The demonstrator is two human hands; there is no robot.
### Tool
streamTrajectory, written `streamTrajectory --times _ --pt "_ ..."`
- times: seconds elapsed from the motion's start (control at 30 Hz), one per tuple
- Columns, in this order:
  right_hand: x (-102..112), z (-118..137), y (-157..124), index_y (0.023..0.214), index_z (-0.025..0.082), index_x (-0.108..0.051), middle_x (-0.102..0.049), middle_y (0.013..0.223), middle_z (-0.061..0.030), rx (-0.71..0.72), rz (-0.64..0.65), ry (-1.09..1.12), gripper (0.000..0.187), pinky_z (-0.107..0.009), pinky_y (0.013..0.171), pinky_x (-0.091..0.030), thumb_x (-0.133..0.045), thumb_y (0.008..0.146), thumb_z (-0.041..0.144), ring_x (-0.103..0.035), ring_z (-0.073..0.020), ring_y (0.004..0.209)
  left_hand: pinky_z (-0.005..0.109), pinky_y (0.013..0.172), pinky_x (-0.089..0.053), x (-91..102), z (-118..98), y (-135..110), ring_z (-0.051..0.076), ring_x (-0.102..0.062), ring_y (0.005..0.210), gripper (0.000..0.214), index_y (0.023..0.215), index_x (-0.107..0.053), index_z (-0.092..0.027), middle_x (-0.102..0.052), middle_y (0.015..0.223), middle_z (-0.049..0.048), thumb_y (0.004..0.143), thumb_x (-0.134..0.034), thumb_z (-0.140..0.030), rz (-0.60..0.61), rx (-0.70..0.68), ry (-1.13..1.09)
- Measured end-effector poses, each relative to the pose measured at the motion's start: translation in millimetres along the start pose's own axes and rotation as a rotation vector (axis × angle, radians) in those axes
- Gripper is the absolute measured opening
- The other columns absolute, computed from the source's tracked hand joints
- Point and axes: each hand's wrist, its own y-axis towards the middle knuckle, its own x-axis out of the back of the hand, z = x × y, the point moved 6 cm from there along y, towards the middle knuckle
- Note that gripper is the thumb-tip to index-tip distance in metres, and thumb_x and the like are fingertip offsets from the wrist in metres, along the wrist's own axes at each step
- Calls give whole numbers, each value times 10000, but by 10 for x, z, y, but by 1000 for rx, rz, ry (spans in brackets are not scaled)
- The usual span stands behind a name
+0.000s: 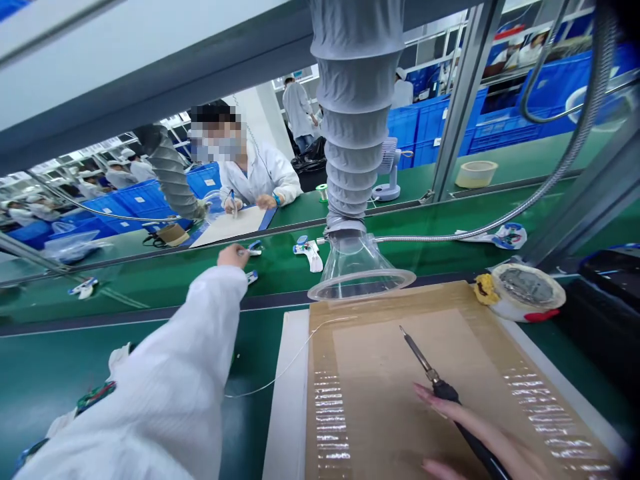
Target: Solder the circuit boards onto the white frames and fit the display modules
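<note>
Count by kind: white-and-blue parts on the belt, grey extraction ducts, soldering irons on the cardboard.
white-and-blue parts: 5
grey extraction ducts: 2
soldering irons: 1
Total: 8

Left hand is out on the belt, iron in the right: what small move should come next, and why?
Probably grip the small white-and-blue part with the left hand and draw it back to the cardboard mat. The fingers are at that part on the green belt, while the right hand holds the soldering iron over the mat with no workpiece under its tip.
</note>
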Motion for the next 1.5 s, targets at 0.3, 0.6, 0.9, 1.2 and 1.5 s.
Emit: streamTrajectory --times 0.3,0.6,0.9,1.2,1.5 --pt "148 167 4 1409 239 -554 -769 1268 -70 -47 -68 -65 499 -282 903 -668 -711 937 284 -780 -252 1063 299 746 -557 994 -541 -2500 192 -686 787 183 1129 -726 -247 -753 925 32 947 -710 -233 -323 -957 -176" --pt "316 166 -115 1480 269 -513 -714 1362 -62 -160 -100 -64 596 -358 1092 -573 -757 935 276 -726 -236 1204 331 659 -584 180 -1228 -4580 188 -713 817 245 1190 -657 -129 -759 1000 65 1083 -541 -317 25 -1120 -402" --pt "-24 103 -531 1568 320 -385 -617 1496 -95 -390 148 22 827 -480 1044 -619 -798 867 463 -675 -328 1288 349 841 -597 188 -1471 -3873 226 -695 992 163 1102 -687 -135 -731 1060 80 1059 -577 -247 152 -1157 -441" --pt "24 44 -314 1575 343 -358 -576 1545 -99 -268 230 65 620 -356 914 -675 -628 1017 353 -774 -250 1103 211 571 -494 -250 -1444 -3292 117 -636 585 236 802 -708 -159 -660 655 -28 1017 -613 -183 385 -840 -480" --pt "6 -104 -25 1473 333 -523 -704 1395 -36 -232 167 33 506 -364 933 -667 -675 991 314 -754 -252 1152 312 796 -580 -421 -1275 -2671 215 -711 929 127 910 -735 -161 -762 974 80 973 -645 -97 126 -752 -525"
